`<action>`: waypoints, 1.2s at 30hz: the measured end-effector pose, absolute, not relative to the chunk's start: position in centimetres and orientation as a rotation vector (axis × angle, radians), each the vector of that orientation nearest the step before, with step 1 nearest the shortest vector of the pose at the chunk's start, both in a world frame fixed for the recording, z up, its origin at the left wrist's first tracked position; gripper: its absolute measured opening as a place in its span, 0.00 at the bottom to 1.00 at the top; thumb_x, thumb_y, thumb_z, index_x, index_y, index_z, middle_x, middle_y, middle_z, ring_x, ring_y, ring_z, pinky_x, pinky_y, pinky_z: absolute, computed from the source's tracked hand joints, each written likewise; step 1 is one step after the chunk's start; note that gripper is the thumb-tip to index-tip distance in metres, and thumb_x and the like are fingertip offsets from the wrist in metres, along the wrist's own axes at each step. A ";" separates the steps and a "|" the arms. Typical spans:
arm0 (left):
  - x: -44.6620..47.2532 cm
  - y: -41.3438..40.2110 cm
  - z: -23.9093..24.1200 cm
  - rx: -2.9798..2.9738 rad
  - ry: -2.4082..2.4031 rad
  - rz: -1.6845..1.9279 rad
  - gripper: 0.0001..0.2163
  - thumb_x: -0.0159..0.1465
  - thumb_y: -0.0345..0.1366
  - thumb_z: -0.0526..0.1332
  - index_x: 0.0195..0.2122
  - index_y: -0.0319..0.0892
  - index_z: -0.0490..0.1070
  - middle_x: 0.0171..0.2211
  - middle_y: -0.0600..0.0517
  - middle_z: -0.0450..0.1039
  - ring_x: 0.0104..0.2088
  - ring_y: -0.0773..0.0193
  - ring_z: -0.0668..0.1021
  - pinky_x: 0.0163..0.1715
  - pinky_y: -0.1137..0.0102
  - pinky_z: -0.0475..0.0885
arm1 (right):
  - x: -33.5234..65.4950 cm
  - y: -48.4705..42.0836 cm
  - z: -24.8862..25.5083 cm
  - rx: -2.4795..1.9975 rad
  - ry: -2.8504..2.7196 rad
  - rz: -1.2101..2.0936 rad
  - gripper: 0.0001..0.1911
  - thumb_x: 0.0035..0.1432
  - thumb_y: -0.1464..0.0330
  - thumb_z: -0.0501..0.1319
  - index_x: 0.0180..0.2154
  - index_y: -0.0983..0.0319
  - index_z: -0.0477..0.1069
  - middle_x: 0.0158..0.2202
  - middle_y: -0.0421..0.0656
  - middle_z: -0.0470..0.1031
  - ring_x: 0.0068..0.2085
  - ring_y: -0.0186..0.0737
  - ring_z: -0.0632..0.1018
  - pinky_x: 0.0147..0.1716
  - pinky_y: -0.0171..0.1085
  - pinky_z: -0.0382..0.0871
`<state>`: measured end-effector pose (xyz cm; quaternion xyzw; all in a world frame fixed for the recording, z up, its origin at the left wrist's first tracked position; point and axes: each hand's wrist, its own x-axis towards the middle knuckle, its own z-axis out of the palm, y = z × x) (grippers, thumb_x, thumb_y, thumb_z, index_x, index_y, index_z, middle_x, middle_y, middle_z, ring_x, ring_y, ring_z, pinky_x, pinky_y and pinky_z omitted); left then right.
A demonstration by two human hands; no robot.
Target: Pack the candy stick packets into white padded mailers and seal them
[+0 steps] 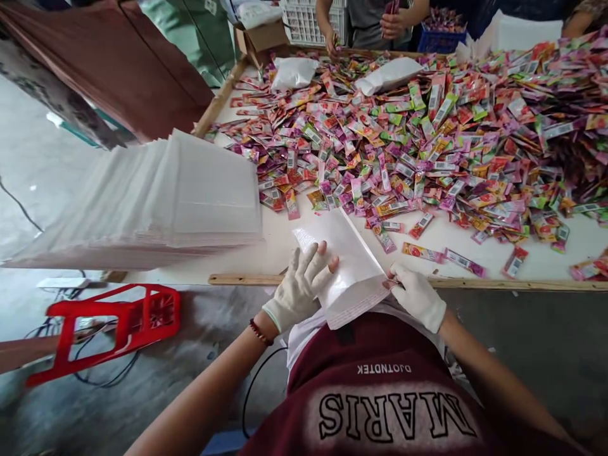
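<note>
A white mailer bag (349,253) lies tilted over the table's front edge, its flap end toward my body. My left hand (300,284), in a white glove with bare fingertips, rests on the bag's left side with fingers spread. At the bag's right corner, my right hand (414,292), gloved the same way, pinches the edge between thumb and fingers. Just beyond the bag spreads a big heap of small colourful sachets (361,152). Whether the bag holds anything is hidden.
A tall stack of white mailer bags (213,196) stands at left. Two filled white bags (294,73) lie on the heap's far side. Wooden strips (247,279) edge the table. A red plastic stool (114,323) is on the floor at left. Across the table, a person's hands (392,24) hold sachets.
</note>
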<state>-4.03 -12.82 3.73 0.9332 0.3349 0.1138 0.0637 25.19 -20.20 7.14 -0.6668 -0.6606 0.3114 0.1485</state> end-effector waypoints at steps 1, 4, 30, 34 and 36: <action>-3.8 -12.9 3.0 2.849 0.933 0.374 0.31 0.64 0.33 0.58 0.69 0.45 0.54 0.71 0.40 0.49 0.71 0.45 0.50 0.68 0.44 0.44 | 25.1 -20.4 6.8 -1.924 -1.936 0.796 0.06 0.64 0.65 0.55 0.36 0.60 0.68 0.27 0.40 0.74 0.30 0.39 0.75 0.31 0.35 0.61; -3.3 -13.1 1.2 2.894 0.787 0.389 0.26 0.69 0.31 0.53 0.68 0.47 0.55 0.70 0.46 0.54 0.71 0.54 0.53 0.69 0.50 0.46 | 25.2 -21.5 6.4 -1.962 -2.043 0.412 0.13 0.66 0.65 0.53 0.31 0.60 0.70 0.25 0.43 0.74 0.29 0.40 0.74 0.29 0.36 0.59; -8.9 -14.9 0.0 2.794 0.561 0.849 0.20 0.71 0.31 0.51 0.64 0.44 0.62 0.58 0.43 0.72 0.65 0.56 0.67 0.62 0.51 0.67 | 24.4 -17.8 3.2 -0.917 -2.743 -0.098 0.33 0.59 0.78 0.56 0.66 0.57 0.60 0.67 0.48 0.62 0.67 0.48 0.62 0.63 0.57 0.58; -9.5 -15.6 0.5 2.732 0.624 0.884 0.17 0.69 0.28 0.52 0.57 0.42 0.69 0.53 0.44 0.76 0.60 0.57 0.72 0.59 0.54 0.70 | 25.0 -17.4 2.3 -0.803 -2.563 -0.086 0.18 0.63 0.77 0.57 0.52 0.60 0.75 0.54 0.46 0.78 0.60 0.42 0.73 0.59 0.48 0.65; -9.4 -16.2 1.2 2.634 0.722 0.939 0.14 0.68 0.28 0.54 0.52 0.42 0.72 0.51 0.44 0.78 0.57 0.57 0.75 0.57 0.55 0.71 | 25.1 -17.5 2.5 -0.885 -2.481 0.020 0.15 0.63 0.76 0.58 0.47 0.59 0.77 0.50 0.44 0.80 0.56 0.42 0.76 0.56 0.47 0.67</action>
